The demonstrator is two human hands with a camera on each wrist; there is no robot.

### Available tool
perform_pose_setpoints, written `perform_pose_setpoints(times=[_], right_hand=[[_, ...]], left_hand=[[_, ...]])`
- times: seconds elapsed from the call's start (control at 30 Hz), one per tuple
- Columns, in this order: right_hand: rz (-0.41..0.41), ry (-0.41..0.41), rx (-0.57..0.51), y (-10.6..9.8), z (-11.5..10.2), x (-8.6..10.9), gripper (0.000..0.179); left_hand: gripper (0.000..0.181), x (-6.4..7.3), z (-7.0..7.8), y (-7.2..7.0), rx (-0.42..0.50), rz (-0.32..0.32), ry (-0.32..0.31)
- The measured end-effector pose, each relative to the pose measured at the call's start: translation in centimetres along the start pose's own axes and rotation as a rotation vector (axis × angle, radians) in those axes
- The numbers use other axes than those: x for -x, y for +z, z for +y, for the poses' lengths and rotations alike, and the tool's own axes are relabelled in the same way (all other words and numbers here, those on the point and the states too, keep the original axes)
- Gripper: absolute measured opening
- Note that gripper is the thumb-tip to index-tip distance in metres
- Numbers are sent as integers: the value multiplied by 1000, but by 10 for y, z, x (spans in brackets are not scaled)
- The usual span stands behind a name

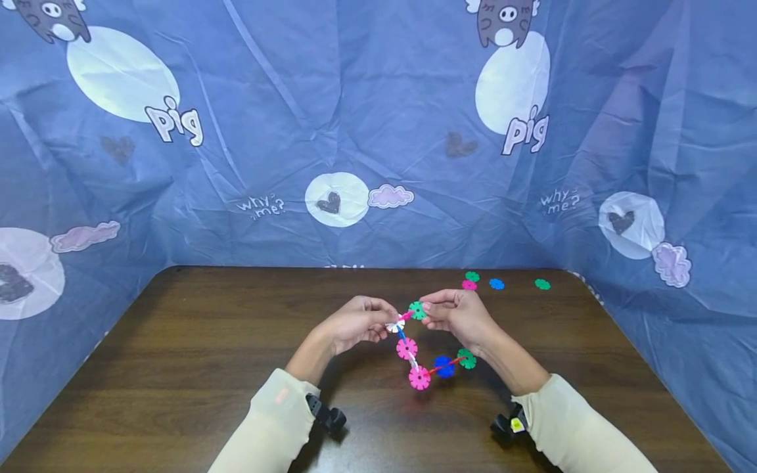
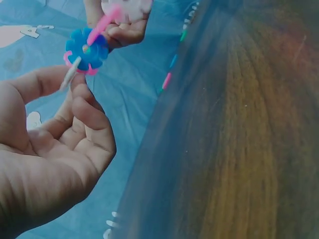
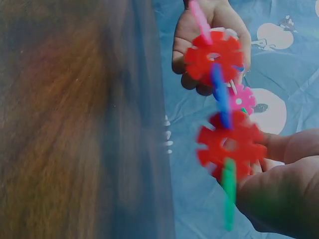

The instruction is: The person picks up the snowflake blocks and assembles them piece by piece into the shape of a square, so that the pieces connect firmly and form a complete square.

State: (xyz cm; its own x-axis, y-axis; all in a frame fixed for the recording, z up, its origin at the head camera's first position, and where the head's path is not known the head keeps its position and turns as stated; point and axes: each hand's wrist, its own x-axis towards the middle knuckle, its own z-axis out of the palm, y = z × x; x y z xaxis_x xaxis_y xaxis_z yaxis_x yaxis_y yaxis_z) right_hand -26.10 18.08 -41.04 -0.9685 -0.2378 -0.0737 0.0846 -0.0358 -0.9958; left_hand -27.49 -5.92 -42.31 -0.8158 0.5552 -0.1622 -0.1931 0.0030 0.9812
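**Snowflake-disc chain held above counter, both hands engaged**

The left hand [image 1: 355,323] pinches the white disc [image 1: 395,326] at the chain's upper end, fingers curled onto it. The right hand [image 1: 458,315] pinches the green disc [image 1: 417,310] just beside it, grip likewise closed. The rest of the snowflake-disc chain [image 1: 418,360] hangs from these two points, over the brown counter [image 1: 207,341], between the forearms; whether its lowest pink disc [image 1: 419,378] touches the surface cannot be told.

Risk, as judged: the joints are friction-fit slots. Twisting or pulling the two hands apart could pop a joint, and the dangling lower section would drop. Misaligned slots under pressure could bend a disc.

The head view alone shows the whole chain and four loose discs [image 1: 497,284] lying near the counter's far edge, well apart from the hands. The wrist views are colour-shifted and close; the left wrist view shows that hand's fingers [image 2: 82,107] curled, detail the head view lacks.
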Motion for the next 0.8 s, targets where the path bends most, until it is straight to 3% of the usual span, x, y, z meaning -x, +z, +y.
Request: perform_pose_setpoints(times=[0.23,0.43,0.8], right_hand=[[-42,-13,16,8,1,-1,23],[-36,9,16,15,0,-2,15],[-29,35,48,20,0,-4,20]], left_hand=[[26,-1,-1,2,-27,36,61],[28,-3,-4,3,-26,66,71],[27,-2,-4,4,-59,105,78]])
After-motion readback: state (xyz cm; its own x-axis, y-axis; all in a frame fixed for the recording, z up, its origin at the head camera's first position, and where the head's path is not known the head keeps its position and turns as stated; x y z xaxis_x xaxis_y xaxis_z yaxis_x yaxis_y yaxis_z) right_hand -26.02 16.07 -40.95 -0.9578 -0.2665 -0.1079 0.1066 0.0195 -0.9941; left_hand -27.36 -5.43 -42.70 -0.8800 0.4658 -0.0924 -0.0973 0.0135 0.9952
